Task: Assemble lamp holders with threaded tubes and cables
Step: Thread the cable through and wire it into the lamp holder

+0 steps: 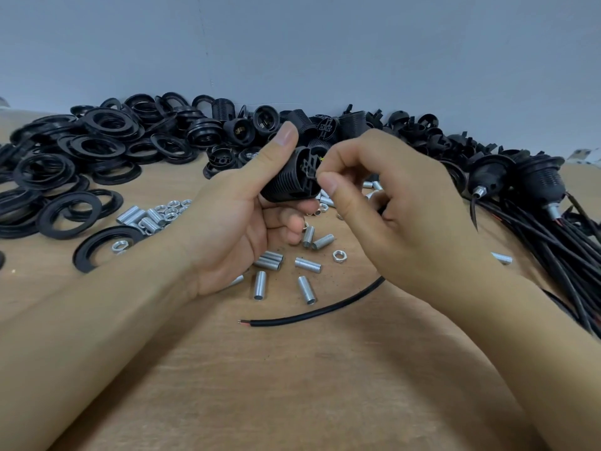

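My left hand [240, 216] grips a black ribbed lamp holder [289, 180] above the table, its back end turned toward the right. My right hand [396, 216] pinches something small at that back end, thumb and forefinger together; what they pinch is hidden. A black cable [312, 312] runs from under my right hand down to the left, its red and bare wire tips lying on the table. Several silver threaded tubes [307, 289] and nuts [339, 255] lie scattered below my hands.
A heap of black rings [97, 151] covers the left of the wooden table [292, 385]. Loose black holder parts [341, 125] line the back by the grey wall. Assembled holders with cables [533, 187] lie bundled at the right.
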### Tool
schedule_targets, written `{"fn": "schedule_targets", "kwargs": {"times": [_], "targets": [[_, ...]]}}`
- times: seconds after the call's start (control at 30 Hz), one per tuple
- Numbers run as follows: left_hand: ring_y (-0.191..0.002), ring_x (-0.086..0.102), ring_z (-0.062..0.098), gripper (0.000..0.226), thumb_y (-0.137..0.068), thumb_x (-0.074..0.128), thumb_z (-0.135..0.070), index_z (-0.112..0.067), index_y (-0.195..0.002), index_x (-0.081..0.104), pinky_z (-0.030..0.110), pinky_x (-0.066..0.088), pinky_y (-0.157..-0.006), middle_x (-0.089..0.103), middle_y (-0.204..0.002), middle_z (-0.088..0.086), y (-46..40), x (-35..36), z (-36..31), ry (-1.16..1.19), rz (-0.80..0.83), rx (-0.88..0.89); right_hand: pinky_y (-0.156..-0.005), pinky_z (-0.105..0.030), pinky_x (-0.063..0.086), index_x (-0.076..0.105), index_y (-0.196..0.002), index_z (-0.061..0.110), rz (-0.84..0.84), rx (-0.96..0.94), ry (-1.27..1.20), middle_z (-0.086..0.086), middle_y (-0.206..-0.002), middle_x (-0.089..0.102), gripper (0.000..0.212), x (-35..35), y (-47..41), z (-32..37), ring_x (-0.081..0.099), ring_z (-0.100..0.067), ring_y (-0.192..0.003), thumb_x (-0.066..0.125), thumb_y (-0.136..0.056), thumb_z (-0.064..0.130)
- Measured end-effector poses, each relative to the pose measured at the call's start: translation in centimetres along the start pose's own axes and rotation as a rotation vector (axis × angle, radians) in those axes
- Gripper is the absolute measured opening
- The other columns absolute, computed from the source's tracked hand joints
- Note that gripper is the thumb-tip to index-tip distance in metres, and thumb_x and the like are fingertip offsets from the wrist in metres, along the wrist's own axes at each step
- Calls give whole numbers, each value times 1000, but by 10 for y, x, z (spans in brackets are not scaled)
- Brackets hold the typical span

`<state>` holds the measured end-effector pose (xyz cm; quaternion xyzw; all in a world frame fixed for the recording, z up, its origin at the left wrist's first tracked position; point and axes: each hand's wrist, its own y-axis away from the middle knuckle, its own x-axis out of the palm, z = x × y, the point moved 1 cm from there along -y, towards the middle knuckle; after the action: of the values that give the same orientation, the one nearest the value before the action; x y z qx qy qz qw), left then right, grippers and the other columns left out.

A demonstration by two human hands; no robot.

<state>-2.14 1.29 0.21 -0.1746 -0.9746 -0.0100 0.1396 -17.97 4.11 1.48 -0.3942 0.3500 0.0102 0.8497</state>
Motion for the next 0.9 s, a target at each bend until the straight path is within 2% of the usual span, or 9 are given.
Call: {"fn": "schedule_targets", "kwargs": {"times": [0.1,0.2,0.27,0.37,0.5,0.63,0.77,0.83,0.9], "targets": [[-46,53,12,41,-82,58,-53,-17,-72,75,23,48,-48,64,-66,7,0,-1,0,-21,-6,31,-58,-10,34,63,-91,15,47,56,-27,11,-71,46,8,-1,0,-2,48,-8,-63,57,-96,16],[-46,54,12,39,-79,60,-52,-18,-69,75,23,48,-48,65,-65,7,-1,-1,0,-35,-10,51,-50,-18,40,62,-90,19,71,128,-127,-1,-66,48,9,-3,1,-2,46,-12,-54,56,-97,19],[-47,54,12,38,-79,61,-52,-18,-70,76,23,48,-48,66,-66,8,-2,-3,1,-38,-8,56,-51,-17,43,61,-89,23,86,172,-164,-3,-72,53,10,-3,0,-1,52,-15,-56,57,-98,20],[-48,54,12,37,-80,61,-51,-17,-73,75,24,49,-49,66,-68,9,-2,-5,2,-36,5,58,-49,-13,40,61,-86,23,89,228,-206,-6,-75,55,12,-3,-1,-2,55,-18,-56,57,-97,19],[-48,53,13,36,-81,61,-47,-14,-75,72,23,48,-49,64,-66,9,-3,-5,3,-56,17,81,-47,-26,42,63,-82,20,131,235,-218,-8,-67,53,13,-5,-1,-2,52,-24,-52,59,-94,16],[-49,52,13,37,-84,61,-46,-11,-79,69,23,47,-49,64,-69,10,-4,-6,5,-72,28,91,-45,-27,42,63,-79,20,157,239,-253,-10,-64,50,16,-6,-2,-1,50,-28,-51,60,-94,16],[-57,52,20,34,-87,64,-45,-13,-75,70,24,46,-48,64,-71,10,-5,-9,7,-91,40,99,-44,-28,43,64,-78,21,218,294,-293,0,-61,47,17,-7,-3,-2,46,-23,-49,59,-94,17],[-61,50,22,34,-87,62,-43,-11,-79,69,24,45,-48,63,-74,11,-6,-10,7,-107,49,103,-43,-28,43,64,-77,22,239,322,-311,3,-59,48,18,-9,-3,-2,46,-17,-47,60,-93,17],[-56,51,20,38,-85,63,-43,-6,-86,66,24,46,-49,63,-73,11,-6,-11,7,-115,59,122,-43,-25,40,64,-76,23,241,345,-330,5,-57,49,19,-9,-3,-2,45,-14,-46,59,-94,18]]}}
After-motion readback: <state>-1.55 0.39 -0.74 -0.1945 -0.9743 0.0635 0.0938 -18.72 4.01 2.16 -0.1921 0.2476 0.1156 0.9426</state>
